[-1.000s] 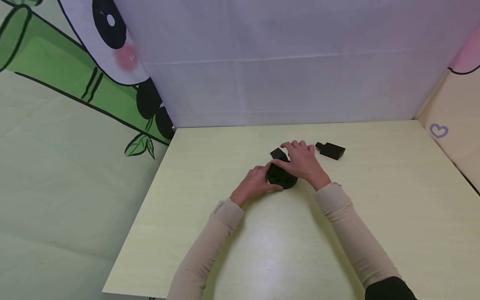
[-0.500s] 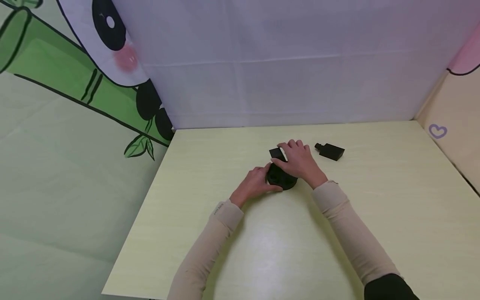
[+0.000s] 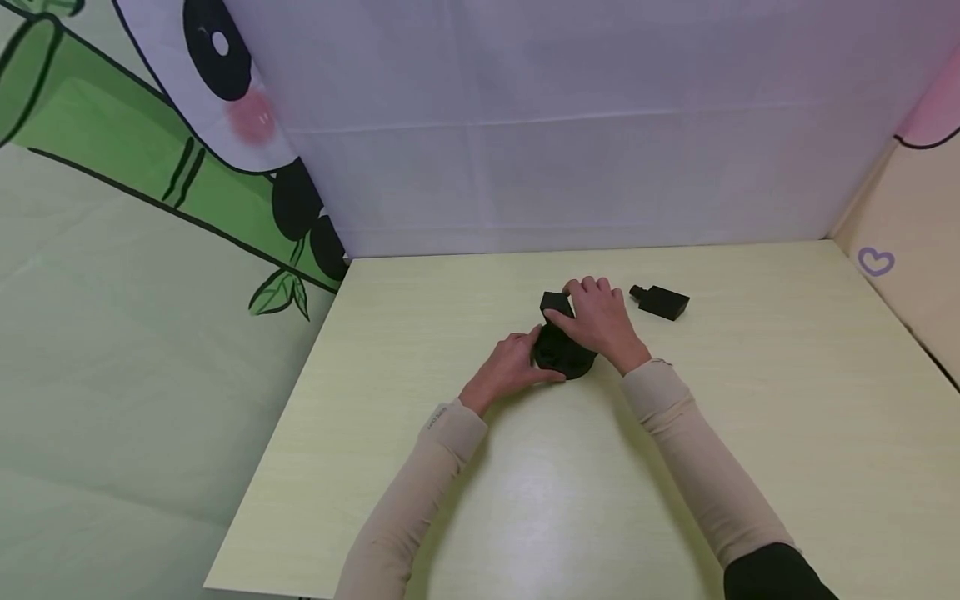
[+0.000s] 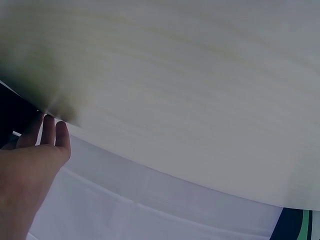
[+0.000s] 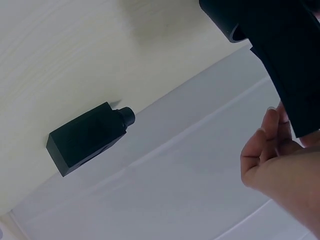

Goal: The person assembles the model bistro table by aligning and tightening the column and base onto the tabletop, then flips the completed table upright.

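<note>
A black rounded piece [image 3: 564, 352] sits on the table in the head view, with a black rectangular block [image 3: 556, 303] rising from its far side. My left hand [image 3: 512, 367] grips the rounded piece from the left, thumb at its near side. In the left wrist view that hand's fingers touch a dark edge [image 4: 15, 112]. My right hand [image 3: 600, 321] holds the block, thumb toward me and fingers behind it. The right wrist view shows the block [image 5: 295, 70] as a long dark slab, beside a tube-like end [image 5: 220, 20]. How the pieces meet is hidden.
A second black block with a short round stub [image 3: 661, 302] lies to the right of my right hand. The pale wooden table [image 3: 757, 367] meets a lilac cloth backdrop [image 3: 585, 183] at its far edge. A green printed cloth [image 3: 150, 350] hangs at the left.
My right hand has shifted slightly left, and its fingers have come closer round the block. The block has tilted a little. My left hand and the second block stay put.
</note>
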### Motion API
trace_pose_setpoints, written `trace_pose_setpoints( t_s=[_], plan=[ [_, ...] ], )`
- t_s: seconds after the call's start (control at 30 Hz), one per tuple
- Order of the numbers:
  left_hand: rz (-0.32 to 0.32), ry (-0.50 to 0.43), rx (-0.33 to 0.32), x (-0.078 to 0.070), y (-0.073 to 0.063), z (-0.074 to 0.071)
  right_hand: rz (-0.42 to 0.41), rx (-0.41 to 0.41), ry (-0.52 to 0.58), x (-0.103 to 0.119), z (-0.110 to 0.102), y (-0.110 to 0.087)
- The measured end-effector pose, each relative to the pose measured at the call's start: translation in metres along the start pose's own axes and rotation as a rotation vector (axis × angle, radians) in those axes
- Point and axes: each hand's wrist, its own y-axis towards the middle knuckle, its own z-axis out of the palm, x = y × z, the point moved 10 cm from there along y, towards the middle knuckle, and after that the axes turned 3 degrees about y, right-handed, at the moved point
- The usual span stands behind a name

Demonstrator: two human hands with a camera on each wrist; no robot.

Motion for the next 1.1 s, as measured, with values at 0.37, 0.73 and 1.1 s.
trace_pose_setpoints(
  t_s=[0.37, 0.73, 1.1],
  plan=[
    [-0.005, -0.01, -0.002, 0.0, 0.0, 0.0, 0.059, -0.052, -0.008, -0.005, -0.003, 0.0],
    [-0.016, -0.002, 0.008, 0.001, 0.0, 0.0, 0.082, -0.056, -0.018, -0.01, -0.004, -0.001],
    [-0.017, 0.006, -0.004, 0.003, 0.001, 0.001, 0.041, -0.018, 0.036, -0.01, 0.001, 0.001]
  ],
)
